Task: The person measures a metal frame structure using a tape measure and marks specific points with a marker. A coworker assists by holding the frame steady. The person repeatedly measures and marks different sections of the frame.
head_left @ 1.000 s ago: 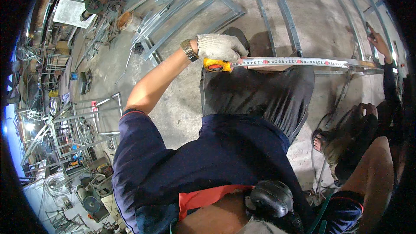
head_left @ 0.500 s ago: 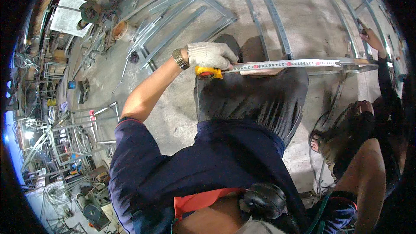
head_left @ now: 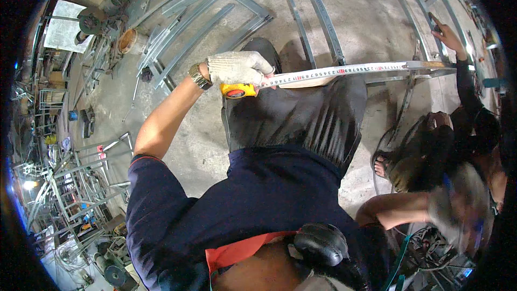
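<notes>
Left hand (head_left: 238,68) curled on tape measure (head_left: 237,91).

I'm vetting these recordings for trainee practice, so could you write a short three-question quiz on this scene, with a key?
1. Multiple choice: What is the left hand holding?
A) a hammer
B) a yellow tape measure
C) a clamp
2. True or false: The left hand is bare.
3. Fill in: From the case, the white tape blade stretches toward the picture's ____ side.

Key:
1. B
2. False; it wears a pale glove.
3. right
</notes>
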The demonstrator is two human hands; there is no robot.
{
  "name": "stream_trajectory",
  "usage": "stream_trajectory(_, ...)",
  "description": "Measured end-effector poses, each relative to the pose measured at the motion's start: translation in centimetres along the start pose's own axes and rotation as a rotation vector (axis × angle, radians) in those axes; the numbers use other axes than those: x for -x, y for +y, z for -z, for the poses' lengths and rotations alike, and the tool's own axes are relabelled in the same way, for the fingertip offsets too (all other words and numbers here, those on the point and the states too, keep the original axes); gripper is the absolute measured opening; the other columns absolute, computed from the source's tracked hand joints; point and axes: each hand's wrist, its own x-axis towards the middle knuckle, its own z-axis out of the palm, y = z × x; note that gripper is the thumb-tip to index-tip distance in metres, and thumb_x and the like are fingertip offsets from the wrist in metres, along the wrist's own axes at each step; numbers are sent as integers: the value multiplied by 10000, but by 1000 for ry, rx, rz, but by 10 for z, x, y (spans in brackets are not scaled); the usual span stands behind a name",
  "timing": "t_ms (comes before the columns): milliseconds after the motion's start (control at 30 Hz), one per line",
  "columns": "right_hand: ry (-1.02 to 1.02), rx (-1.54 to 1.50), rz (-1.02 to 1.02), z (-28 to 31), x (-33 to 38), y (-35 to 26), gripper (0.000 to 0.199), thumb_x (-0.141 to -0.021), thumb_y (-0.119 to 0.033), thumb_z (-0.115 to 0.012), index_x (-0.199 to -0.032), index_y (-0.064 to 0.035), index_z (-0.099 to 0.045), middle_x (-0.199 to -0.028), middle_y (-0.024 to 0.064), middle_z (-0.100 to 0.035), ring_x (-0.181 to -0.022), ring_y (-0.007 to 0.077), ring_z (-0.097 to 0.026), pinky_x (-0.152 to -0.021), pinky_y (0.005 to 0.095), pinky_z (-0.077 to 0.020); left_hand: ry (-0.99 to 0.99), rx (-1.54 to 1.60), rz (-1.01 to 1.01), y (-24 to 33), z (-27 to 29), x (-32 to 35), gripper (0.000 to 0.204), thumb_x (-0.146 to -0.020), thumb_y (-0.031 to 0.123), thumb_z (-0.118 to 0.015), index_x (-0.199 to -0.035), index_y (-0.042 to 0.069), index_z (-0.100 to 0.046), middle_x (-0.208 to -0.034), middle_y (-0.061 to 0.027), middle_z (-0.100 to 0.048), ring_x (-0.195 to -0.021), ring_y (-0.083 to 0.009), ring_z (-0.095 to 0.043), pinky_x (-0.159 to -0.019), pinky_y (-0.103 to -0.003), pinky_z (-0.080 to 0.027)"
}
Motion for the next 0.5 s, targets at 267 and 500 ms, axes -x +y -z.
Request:
stream_trajectory(267, -9, -760, -779, -144, 245, 12, 163, -996, -252, -667, -1059, -122, -590, -775, -46, -545, -592, 59, -495, -515, 239, -380, 86, -305, -97, -3, 3, 11, 441, -953, 398, -584, -1111, 17, -739, -875, -107, -719, -818, -194, -685, -757, -349, -528)
stream_trajectory(500, -57, -745, -1077, -211, 375, 116, 309, -1033, -399, -613, -1206, -148, -668, -704, -90, -510, -509, 41, -412, -441, 230, -307, 247, -273, 112, 10, 2, 43, 342, -977, 326, -627, -1090, 25, -744, -831, -89, -712, -790, -174, -679, -744, -318, -513)
